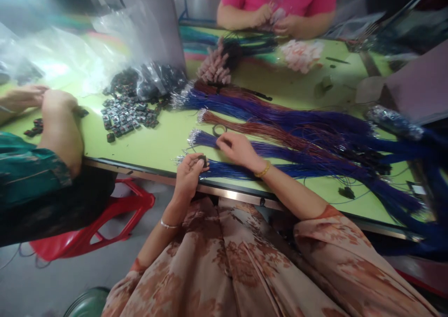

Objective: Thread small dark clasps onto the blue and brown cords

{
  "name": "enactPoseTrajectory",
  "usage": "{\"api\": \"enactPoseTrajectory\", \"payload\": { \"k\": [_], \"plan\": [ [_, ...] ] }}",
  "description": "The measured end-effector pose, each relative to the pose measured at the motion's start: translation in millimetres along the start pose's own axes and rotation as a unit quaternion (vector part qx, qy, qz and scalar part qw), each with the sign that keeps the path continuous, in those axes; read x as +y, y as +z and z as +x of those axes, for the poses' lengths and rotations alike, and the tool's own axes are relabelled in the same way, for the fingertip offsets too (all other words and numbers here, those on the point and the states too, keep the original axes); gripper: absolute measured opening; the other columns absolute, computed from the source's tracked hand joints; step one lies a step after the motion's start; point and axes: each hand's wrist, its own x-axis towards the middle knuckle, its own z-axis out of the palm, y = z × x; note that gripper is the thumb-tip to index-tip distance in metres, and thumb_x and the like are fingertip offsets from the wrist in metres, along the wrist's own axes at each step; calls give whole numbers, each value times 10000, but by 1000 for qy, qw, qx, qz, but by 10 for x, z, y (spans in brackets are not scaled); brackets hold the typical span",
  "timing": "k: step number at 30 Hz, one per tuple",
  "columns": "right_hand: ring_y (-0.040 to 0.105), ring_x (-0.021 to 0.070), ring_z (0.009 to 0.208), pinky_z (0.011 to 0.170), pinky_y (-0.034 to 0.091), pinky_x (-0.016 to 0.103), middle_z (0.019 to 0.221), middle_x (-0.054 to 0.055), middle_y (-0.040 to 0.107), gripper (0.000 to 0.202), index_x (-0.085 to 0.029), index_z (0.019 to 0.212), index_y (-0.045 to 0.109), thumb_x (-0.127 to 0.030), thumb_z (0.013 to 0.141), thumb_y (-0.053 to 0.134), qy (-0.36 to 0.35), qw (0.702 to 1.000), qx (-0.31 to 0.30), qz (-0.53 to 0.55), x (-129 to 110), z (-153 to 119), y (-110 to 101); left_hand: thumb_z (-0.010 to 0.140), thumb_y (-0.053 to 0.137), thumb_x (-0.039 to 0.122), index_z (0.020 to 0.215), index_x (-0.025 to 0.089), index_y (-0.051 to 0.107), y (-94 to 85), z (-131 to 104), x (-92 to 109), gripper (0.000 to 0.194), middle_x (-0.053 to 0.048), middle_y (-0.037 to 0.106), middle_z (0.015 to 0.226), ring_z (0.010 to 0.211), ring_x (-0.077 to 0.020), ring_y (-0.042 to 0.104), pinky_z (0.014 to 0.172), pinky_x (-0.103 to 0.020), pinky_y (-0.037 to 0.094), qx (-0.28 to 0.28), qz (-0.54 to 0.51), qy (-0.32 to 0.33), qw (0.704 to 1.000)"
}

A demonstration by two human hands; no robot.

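Note:
My left hand (189, 173) is closed on a small black connector (202, 161) near the table's front edge. Beside it, my right hand (238, 150) rests over a bundle of purple wires (206, 138), its thumb and fingertips close together; whether they hold a wire is too small to tell. Blue wires (227, 170) run along the front edge, just beneath my right wrist. Reddish-brown wires (241, 127) lie behind my right hand, and a dark ring (219, 130) sits at its fingertips' far side. The wire bundles have shiny metal ends at the left.
Many black connectors (129, 115) are piled left of the wires, by plastic bags (161, 81). A co-worker's hands (58, 100) are at the far left. Across the green table (164, 144), another person's hands (275, 20) hold something. A red stool (129, 209) stands below.

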Motion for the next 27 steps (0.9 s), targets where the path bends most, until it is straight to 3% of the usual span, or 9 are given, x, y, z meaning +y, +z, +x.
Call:
{"api": "enactPoseTrajectory", "payload": {
  "k": [4,9,14,21,27],
  "plan": [
    [575,201,833,679,353,281,940,113,674,160,-156,900,691,-243,865,561,74,988,-32,-135,226,178,-97,693,791,353,979,164,623,41,36,47,382,-33,697,854,750,-124,667,722,-266,567,-20,4,1,1000],
    [579,209,843,680,346,285,982,125,675,181,-157,924,670,-219,909,501,31,982,-68,-171,302,211,-81,659,817,350,961,161,626,78,114,-6,404,-29,701,831,738,-119,671,721,-262,571,-21,-25,-31,999],
    [580,214,762,620,297,301,977,170,675,222,-117,993,629,-209,928,438,25,972,-50,-227,276,185,-145,649,826,354,961,155,629,55,147,-69,419,-31,709,820,746,-121,679,730,-261,573,-20,-43,-42,998],
    [506,146,651,637,324,265,749,50,643,98,-153,796,596,-190,832,512,-30,999,-18,-40,20,378,-68,668,813,356,963,162,627,44,148,-96,399,-29,707,832,757,-124,679,732,-265,573,-25,-43,-37,998],
    [483,105,633,615,350,229,694,-1,600,83,-156,723,570,-205,766,519,-49,988,-12,145,-275,534,35,677,803,335,982,156,608,47,116,-84,404,-34,696,845,767,-123,668,746,-262,560,-30,-42,-39,998]
  ]
}}
